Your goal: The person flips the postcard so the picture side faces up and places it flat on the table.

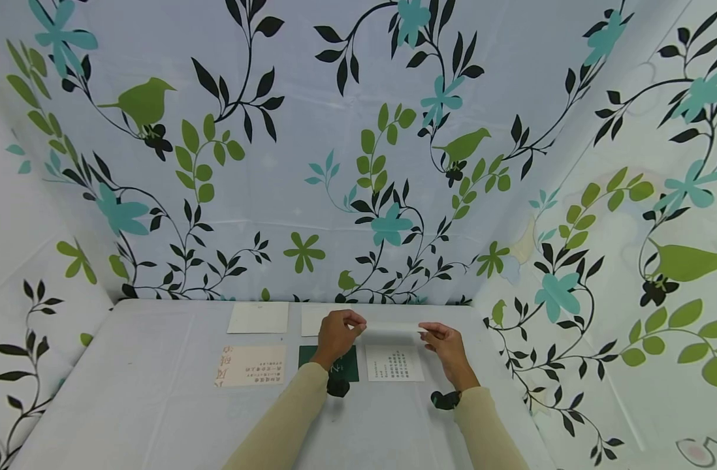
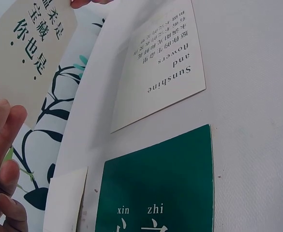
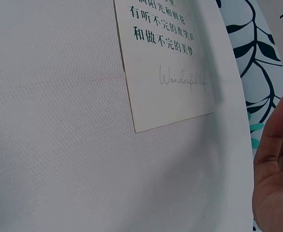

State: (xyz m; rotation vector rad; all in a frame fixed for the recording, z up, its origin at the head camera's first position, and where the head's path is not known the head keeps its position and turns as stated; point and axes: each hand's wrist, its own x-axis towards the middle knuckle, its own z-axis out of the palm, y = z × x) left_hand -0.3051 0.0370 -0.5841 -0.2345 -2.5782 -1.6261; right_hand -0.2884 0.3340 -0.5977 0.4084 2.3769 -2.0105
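Observation:
Between my two hands a pale card (image 1: 390,335) is held up off the table, printed with dark Chinese characters, as the left wrist view shows on the card (image 2: 30,58). My left hand (image 1: 337,338) pinches its left end with thumb and fingers. At the opposite end, my right hand (image 1: 449,352) pinches the card's edge. Just below lies a white card (image 1: 395,363) with printed text, including "Sunshine and flowers". Partly hidden behind the left wrist is a green card (image 1: 349,365), lettered "xin zhi" in the left wrist view.
To the left lies a cream card (image 1: 251,365) with brownish print. Behind it is a blank pale card (image 1: 258,318), and another pale card (image 1: 311,320) is partly covered by the left hand. All rest on a white table (image 1: 159,405) before a patterned curtain (image 1: 335,130).

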